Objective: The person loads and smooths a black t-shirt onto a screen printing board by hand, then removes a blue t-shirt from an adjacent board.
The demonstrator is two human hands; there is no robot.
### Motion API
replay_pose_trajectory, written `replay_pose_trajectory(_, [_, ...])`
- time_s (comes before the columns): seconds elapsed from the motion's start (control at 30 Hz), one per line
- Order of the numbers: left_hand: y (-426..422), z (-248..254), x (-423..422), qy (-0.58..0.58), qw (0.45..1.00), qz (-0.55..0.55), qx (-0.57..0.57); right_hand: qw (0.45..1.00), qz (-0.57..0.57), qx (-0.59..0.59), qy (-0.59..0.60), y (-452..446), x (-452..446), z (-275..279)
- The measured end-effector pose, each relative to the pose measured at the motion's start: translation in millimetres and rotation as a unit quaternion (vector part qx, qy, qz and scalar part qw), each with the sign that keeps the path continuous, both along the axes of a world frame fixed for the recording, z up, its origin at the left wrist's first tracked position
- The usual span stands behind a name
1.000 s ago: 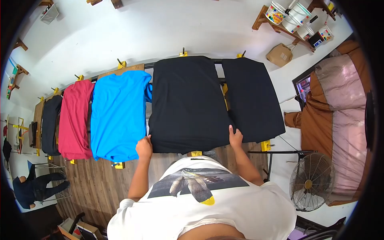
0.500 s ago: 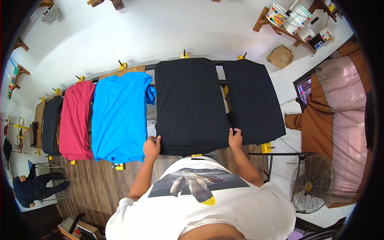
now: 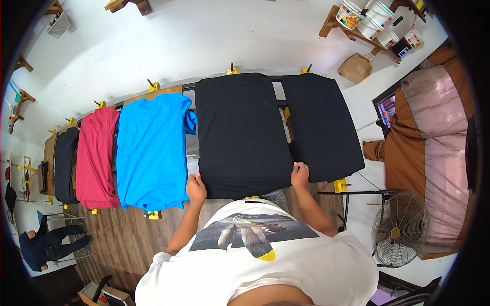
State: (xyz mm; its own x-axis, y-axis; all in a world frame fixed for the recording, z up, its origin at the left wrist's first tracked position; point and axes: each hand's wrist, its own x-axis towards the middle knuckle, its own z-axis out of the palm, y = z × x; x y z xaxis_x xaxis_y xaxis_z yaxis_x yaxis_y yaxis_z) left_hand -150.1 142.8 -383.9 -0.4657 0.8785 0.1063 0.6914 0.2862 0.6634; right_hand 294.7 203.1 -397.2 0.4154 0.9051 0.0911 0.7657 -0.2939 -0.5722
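A black T-shirt (image 3: 242, 132) lies stretched over a flat board straight ahead of me. At its near left corner, my left hand (image 3: 196, 188) is closed on the fabric edge. My right hand (image 3: 300, 175) pinches the same shirt at its near right corner. To the right, a second black shirt (image 3: 324, 127) covers another board, close beside my right hand. A bright blue shirt (image 3: 152, 150) drapes over the board to the left, its edge near my left hand.
Further left are a red shirt (image 3: 97, 158) and another dark shirt (image 3: 66, 163). Yellow clamps (image 3: 153, 86) line the rail along the wall. A fan (image 3: 399, 229) stands at the right. Tubs (image 3: 377, 20) sit on a wall shelf. Another person (image 3: 48, 245) is at far left.
The view has shifted slightly. Both hands stay at the near corners of the black T-shirt, my left hand's fingers now curled more closely. The shirt's near edge looks smoother.
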Motion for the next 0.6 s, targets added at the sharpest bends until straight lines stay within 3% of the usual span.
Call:
replay_pose_trajectory(0.07, [2, 11, 7, 0.008, 0.999, 0.039, 0.002, 0.979, 0.051, 0.197, -0.032, -3, -6, 12])
replay_pose_trajectory(0.1, [2, 13, 9, 0.009, 0.999, 0.037, 0.004, 0.978, 0.049, 0.198, -0.032, -3, -7, 13])
replay_pose_trajectory(0.27, [3, 19, 13, -0.021, 0.999, 0.043, -0.008, 0.99, -0.102, 0.028, 0.096, 11, 2, 2])
replay_pose_trajectory(0.33, [6, 13, 8, -0.031, 0.999, 0.025, -0.005, 0.989, -0.08, 0.044, 0.116, 16, 4, 5])
replay_pose_trajectory(0.4, [4, 12, 3, -0.037, 0.999, 0.01, -0.005, 0.992, -0.063, -0.058, 0.089, 17, -5, 33])
replay_pose_trajectory(0.5, [4, 43, -4, -0.05, 0.991, -0.056, -0.111, 0.999, -0.035, -0.027, 0.008, 20, -3, 24])
replay_pose_trajectory(0.6, [6, 33, -15, 0.003, 0.99, -0.089, -0.112, 0.997, -0.041, -0.023, 0.054, 19, -7, 37])
